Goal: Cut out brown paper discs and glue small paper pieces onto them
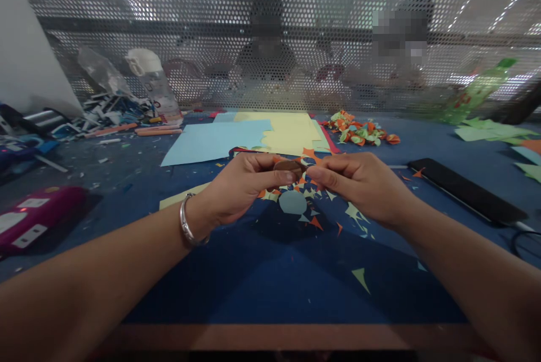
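Both hands (pixel 291 181) pinch what looks like brown paper (pixel 287 167).

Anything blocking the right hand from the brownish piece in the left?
Nothing visible. The left hand holds the brownish piece; the right hand's fingertips are right by its edge, contact unclear. The pale blue disc and orange scrap look lower, out of the way.

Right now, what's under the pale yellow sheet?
Along the right side of the pale yellow sheet, pale green paper shows, then a red edge. Anything farther under is covered, so I can't tell how far they run.
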{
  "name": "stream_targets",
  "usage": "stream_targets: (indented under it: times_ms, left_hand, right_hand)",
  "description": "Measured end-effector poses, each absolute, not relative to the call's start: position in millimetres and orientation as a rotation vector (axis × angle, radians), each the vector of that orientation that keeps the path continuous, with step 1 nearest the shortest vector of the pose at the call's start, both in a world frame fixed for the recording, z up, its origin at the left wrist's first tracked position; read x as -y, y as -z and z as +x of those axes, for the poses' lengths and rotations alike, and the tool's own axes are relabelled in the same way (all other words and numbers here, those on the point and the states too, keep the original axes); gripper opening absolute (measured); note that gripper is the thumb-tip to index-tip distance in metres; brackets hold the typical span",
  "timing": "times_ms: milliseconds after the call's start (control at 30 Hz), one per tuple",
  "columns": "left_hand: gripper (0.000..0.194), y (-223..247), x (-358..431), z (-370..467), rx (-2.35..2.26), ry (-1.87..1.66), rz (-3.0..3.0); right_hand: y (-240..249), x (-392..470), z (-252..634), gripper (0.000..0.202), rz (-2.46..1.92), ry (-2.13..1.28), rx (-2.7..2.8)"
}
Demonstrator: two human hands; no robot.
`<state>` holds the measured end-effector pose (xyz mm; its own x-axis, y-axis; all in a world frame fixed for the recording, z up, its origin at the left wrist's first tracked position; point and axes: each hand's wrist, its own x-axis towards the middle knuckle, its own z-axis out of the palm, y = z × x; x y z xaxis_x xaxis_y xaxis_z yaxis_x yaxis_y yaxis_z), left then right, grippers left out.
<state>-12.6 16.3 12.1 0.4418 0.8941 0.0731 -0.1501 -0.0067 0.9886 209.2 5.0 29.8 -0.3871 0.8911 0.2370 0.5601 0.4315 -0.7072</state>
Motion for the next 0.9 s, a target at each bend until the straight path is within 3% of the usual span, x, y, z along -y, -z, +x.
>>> stream_targets:
  times_ms: [633, 900]
  left_hand:
    - [0.014, -9.4, -16.3, -10.9, -0.762, -0.878, 1.474]
    - [0.011, -12.1, -11.8, -9.5, -0.780, -0.821, 1.651]
  right_hand:
    - [-25.9, -4.7, 204.0, 0.056, -1.157, -0.867, 1.895]
    - [-23.2, -3.2, 199.0, 0.032, -1.123, -0.891, 1.892]
